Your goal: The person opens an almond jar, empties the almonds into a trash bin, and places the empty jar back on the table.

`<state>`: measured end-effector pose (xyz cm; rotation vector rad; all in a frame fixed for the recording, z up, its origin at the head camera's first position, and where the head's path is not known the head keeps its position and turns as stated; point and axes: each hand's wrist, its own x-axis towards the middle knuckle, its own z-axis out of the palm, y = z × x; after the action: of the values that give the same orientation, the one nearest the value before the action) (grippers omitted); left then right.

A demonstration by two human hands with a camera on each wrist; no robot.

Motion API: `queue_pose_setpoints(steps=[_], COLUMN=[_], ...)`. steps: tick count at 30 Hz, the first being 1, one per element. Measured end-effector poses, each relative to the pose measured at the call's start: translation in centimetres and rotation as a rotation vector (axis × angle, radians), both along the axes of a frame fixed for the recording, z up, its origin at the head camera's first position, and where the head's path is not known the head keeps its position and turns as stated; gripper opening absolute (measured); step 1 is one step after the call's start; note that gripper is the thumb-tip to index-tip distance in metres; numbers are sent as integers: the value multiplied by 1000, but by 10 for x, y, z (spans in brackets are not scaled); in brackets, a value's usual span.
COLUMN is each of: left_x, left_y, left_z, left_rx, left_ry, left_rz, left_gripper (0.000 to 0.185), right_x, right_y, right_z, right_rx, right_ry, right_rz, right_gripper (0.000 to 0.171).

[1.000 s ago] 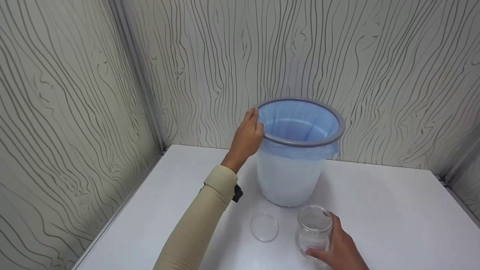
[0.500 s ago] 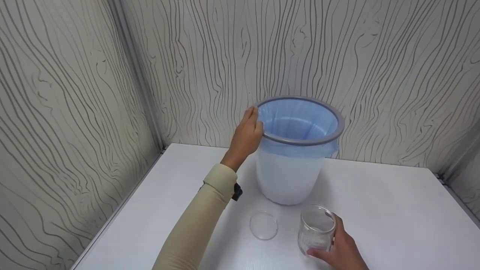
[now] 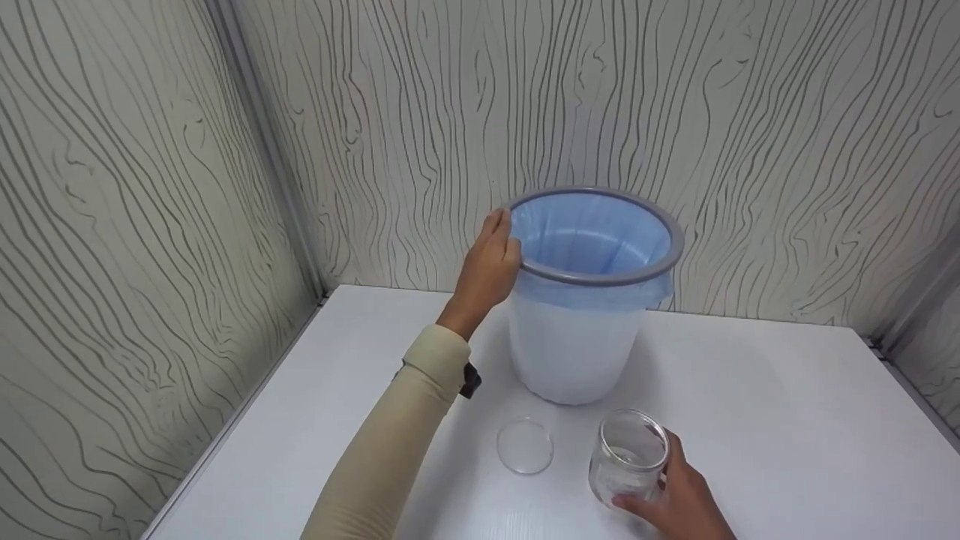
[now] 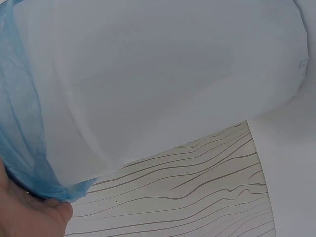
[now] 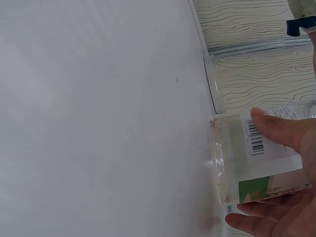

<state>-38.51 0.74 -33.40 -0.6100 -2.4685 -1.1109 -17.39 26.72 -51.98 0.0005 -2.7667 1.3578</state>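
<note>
White table (image 3: 750, 420): jar (image 3: 628, 457) within fingers (image 3: 637, 506)

In the head view the right hand (image 3: 679, 502) is cut off by the bottom edge, so only part of its grip round the clear glass jar (image 3: 628, 459) shows. The fingertips of the left hand (image 3: 491, 270) are hidden behind the grey rim of the white plastic bin lined with a blue bag (image 3: 577, 352). The left wrist view catches only a sliver of that hand (image 4: 27, 212) at its corner, and the jar's label (image 5: 256, 136) in the right wrist view is too small to read.
</note>
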Motion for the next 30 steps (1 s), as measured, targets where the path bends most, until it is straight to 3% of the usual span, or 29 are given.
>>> queue_pose_setpoints(steps=[20,27,30], left_x=[1,-1,-3], left_y=[2,1,1], left_z=[2,-5,-8], left_rx=[-9,37,75], left_ry=[17,51,83], left_rz=[-18,-8,-10], left_gripper=[57,54,53], right_x=[-1,-2,-4], right_y=[-3,1,3], right_z=[6,10,13], right_rx=[-22,-1,37], right_ry=[32,20,54], right_rz=[49,98,142], right_gripper=[113,114,111])
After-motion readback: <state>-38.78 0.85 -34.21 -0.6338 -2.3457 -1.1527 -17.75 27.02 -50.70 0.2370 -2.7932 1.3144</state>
